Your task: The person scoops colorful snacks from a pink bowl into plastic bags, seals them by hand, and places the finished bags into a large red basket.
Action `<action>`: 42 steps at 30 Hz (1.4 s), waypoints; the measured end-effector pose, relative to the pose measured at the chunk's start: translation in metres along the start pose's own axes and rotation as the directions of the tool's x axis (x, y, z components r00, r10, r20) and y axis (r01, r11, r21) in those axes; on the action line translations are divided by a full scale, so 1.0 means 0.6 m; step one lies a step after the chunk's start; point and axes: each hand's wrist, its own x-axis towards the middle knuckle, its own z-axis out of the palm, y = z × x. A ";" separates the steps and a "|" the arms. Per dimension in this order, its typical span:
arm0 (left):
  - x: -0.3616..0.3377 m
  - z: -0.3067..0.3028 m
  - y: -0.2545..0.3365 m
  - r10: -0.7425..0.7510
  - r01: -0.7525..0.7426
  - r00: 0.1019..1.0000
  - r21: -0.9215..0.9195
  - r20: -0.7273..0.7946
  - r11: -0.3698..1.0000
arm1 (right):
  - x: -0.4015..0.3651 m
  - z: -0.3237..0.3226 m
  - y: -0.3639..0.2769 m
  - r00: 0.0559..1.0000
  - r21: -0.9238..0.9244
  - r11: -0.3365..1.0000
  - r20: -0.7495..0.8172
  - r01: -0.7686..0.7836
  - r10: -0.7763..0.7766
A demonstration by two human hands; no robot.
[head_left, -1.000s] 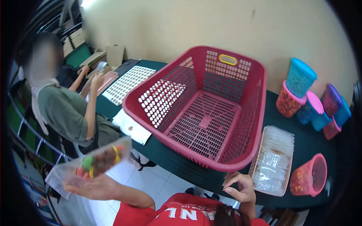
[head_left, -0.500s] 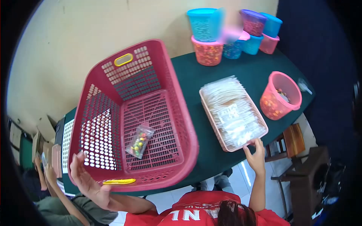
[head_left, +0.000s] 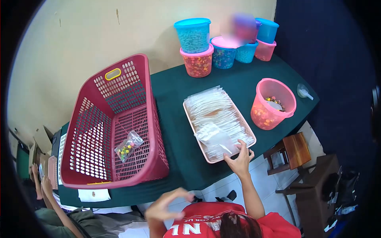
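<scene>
My right hand (head_left: 239,158) is at the front right corner of a pale pink tray (head_left: 201,147). Its thumb and forefinger are curved and apart, touching the edge of a clear plastic bag (head_left: 216,137) that lies loose over a row of flat bags (head_left: 214,107). Blurred by motion, my left hand (head_left: 168,204) is in front of the table with nothing visible in it, thumb and fingers apart. To its upper left stands a maroon basket (head_left: 158,139), inside which lies a filled bag of colourful small pieces (head_left: 129,146).
An open pink bucket (head_left: 264,115) of colourful pieces stands right of the tray, near a small clear scoop (head_left: 304,92). Stacked lidded tubs (head_left: 197,63) line the back. A white cloth (head_left: 94,195) lies by the basket. Another person's arm (head_left: 59,210) is at far left; a wooden stool (head_left: 295,150) is at right.
My left hand has left the basket's near rim and moved right, toward my body. My right hand stays by the tray's corner, fingers further over the bags. The whole view has shifted.
</scene>
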 end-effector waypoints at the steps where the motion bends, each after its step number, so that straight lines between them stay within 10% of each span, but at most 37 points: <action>1: 0.029 0.030 -0.032 -0.169 0.168 0.984 -0.022 -0.048 0.985 | -0.001 -0.017 0.012 1.000 0.087 0.996 0.006 0.010 -0.011; 4: 0.113 0.117 -0.130 -0.258 0.260 0.955 -0.007 -0.146 0.966 | -0.004 -0.076 0.046 0.997 0.188 0.980 0.021 0.063 -0.069; 6: 0.163 0.165 -0.172 -0.222 0.093 0.957 -0.527 -0.187 0.844 | -0.014 -0.105 0.079 0.987 0.280 0.955 0.096 0.100 -0.131; 14: 0.298 0.234 -0.153 -0.422 -0.234 0.725 -0.770 -0.545 0.593 | -0.054 -0.225 0.179 0.950 0.281 0.908 -0.084 0.311 -0.300; 22: 0.383 0.280 -0.153 -0.136 -0.081 0.919 -0.514 -0.370 0.854 | -0.076 -0.356 0.285 0.977 0.351 0.913 -0.017 0.206 -0.214; 26: 0.421 0.298 -0.120 -0.105 0.091 0.993 -0.224 -0.052 0.970 | -0.091 -0.366 0.311 0.964 0.700 0.685 0.017 -0.201 0.265; 32: 0.518 0.274 -0.092 0.164 -0.207 0.944 0.125 0.287 0.970 | -0.043 -0.386 0.339 0.889 0.780 0.579 -0.066 -0.237 0.452; 38: 0.635 0.258 -0.087 0.363 -0.345 0.918 -0.131 0.161 0.929 | 0.050 -0.408 0.363 0.807 0.289 0.953 -0.539 -0.093 0.242; 42: 0.684 0.276 -0.080 0.521 -0.547 0.837 -0.212 -0.166 0.810 | 0.089 -0.417 0.332 0.859 0.516 0.853 -0.468 0.075 0.207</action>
